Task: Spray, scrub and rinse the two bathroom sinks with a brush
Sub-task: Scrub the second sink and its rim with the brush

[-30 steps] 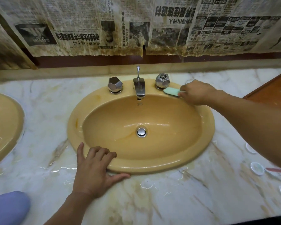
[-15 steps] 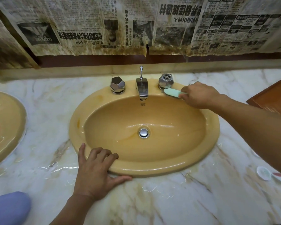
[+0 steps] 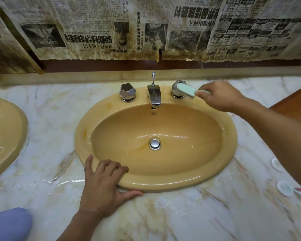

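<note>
A tan oval sink [image 3: 229, 136] is set in the marble counter in front of me, wet inside, with a chrome drain plug [image 3: 155, 144]. At its back stand a chrome spout [image 3: 154, 97], a left knob [image 3: 127, 92] and a right knob [image 3: 178, 88]. My right hand [image 3: 221, 96] grips the handle of a pale green brush [image 3: 187, 89], whose head lies against the right knob. My left hand [image 3: 104, 185] rests on the sink's near rim, fingers curled over the edge, thumb on the counter. A second tan sink [image 3: 10, 136] shows partly at the left edge.
Puddles of water lie on the marble counter [image 3: 47, 129] around the near rim. Small white round lids [image 3: 285, 188] and a red stick lie at the right. A wooden tray [image 3: 295, 105] sits at the far right. Stained newspaper [image 3: 146, 26] covers the wall. A purple object [image 3: 7, 223] is at bottom left.
The brush head has moved up from the sink's back rim onto the right knob. My left hand has stayed on the near rim. The view has shifted slightly.
</note>
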`<state>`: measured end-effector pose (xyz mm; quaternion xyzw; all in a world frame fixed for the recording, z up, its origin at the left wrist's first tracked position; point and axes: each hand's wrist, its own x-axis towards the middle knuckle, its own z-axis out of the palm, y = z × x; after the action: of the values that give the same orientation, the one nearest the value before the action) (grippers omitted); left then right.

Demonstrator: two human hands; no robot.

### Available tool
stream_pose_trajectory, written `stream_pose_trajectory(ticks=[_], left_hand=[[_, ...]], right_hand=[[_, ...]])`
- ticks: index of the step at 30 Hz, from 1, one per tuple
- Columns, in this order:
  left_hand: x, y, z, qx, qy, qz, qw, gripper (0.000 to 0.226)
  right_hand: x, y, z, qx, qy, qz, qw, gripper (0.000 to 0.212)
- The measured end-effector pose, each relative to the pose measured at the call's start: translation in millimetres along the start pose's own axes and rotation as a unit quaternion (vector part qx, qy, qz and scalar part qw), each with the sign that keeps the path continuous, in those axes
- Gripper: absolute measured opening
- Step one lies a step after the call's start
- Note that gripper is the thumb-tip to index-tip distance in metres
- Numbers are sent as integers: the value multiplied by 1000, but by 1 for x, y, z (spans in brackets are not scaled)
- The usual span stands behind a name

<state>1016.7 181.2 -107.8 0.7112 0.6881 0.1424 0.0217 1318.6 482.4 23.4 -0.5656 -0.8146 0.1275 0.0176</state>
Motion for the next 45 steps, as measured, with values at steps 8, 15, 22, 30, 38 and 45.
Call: stream_pose_trajectory(ticks=[8, 15, 22, 30, 38, 45], left_hand=[[0, 0, 1, 3, 6, 0, 1000, 79], [0, 0, 1, -3, 3, -3, 1000, 79], [1, 0, 0, 2, 3, 2, 1000, 80], [2, -1, 2, 7, 19, 14, 1000, 79], [3, -1, 3, 15, 16, 16, 1000, 79], [2, 1, 1, 20, 16, 10, 1000, 79]], right_hand=[[44, -23, -10, -29, -38, 22, 999, 37], [50, -22, -21, -52, -58, 16, 997, 40], [59, 14, -41, 30, -71, 41, 996, 22], [95, 40, -16, 128, -167, 43, 977, 16], [101, 31, -8, 83, -136, 28, 987, 29], [-10, 39, 6, 215, -104, 137, 961, 20]])
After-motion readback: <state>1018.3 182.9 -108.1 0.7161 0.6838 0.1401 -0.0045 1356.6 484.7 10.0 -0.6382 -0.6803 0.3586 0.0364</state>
